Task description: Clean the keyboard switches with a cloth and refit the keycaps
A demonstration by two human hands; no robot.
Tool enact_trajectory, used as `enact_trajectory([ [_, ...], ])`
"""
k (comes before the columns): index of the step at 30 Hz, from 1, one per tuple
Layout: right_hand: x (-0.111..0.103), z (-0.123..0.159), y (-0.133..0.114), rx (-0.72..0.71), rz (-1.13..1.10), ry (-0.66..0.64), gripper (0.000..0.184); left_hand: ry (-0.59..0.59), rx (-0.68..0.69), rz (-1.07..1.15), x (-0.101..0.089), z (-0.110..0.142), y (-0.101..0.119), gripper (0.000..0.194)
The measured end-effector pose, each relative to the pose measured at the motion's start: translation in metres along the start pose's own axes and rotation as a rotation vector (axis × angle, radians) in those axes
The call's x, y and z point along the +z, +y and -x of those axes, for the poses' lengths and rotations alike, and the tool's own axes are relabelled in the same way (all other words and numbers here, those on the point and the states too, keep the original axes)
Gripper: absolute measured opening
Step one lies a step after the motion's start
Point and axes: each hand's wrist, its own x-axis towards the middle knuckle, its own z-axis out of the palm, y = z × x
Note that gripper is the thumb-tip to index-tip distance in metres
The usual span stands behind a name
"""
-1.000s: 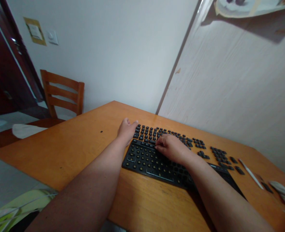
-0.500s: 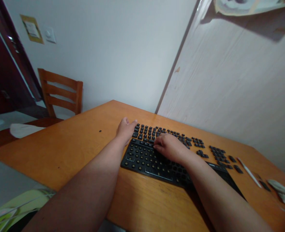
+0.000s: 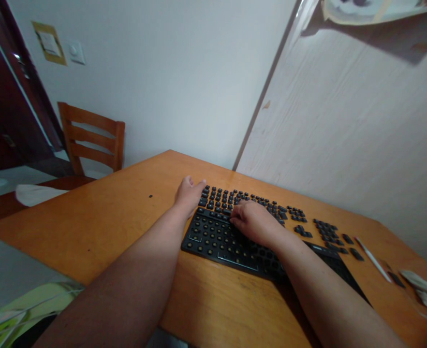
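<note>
A black keyboard base (image 3: 208,237) without keycaps lies on the wooden table, its small round switch spots exposed. Beyond its back edge, loose black keycaps (image 3: 218,193) stand in rows. At the left end of these rows is my left hand (image 3: 188,195), thumb stretched toward the corner keycap and apart from the fingers; it holds nothing visible. My right hand (image 3: 255,221) is over the back edge of the base, close to the front row of keycaps. Its fingers are bent together, and the fingertips are partly hidden, so anything between them cannot be made out.
More keycaps (image 3: 329,232) lie to the right, near a white pen-like stick (image 3: 373,258) and a crumpled cloth (image 3: 425,290). One small dark piece (image 3: 150,196) is on the left of the table (image 3: 126,217). A wooden chair (image 3: 93,137) stands beyond the left edge.
</note>
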Motion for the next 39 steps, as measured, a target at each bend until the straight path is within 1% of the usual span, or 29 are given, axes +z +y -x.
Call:
enact_trajectory([
  [7,0.001,-0.001,-0.003,0.029,0.064,-0.014,0.017,0.009,0.002,-0.022,0.000,-0.003,-0.002,0.080],
  [20,0.002,-0.002,-0.005,0.017,0.114,-0.004,0.020,0.005,0.016,-0.031,0.000,-0.002,-0.002,0.083],
  [27,0.002,-0.003,-0.004,0.039,0.062,-0.033,0.020,0.006,0.004,-0.013,0.000,-0.001,-0.001,0.082],
  [31,-0.003,0.001,0.001,0.037,0.000,-0.048,0.023,0.006,0.006,-0.009,0.000,0.000,0.000,0.083],
  [35,-0.012,0.007,0.009,0.043,-0.016,-0.032,0.025,-0.005,-0.001,0.018,-0.002,0.003,0.006,0.082],
  [39,-0.017,0.012,0.011,0.002,-0.014,-0.029,0.026,-0.010,-0.024,0.045,-0.003,0.006,0.011,0.081],
])
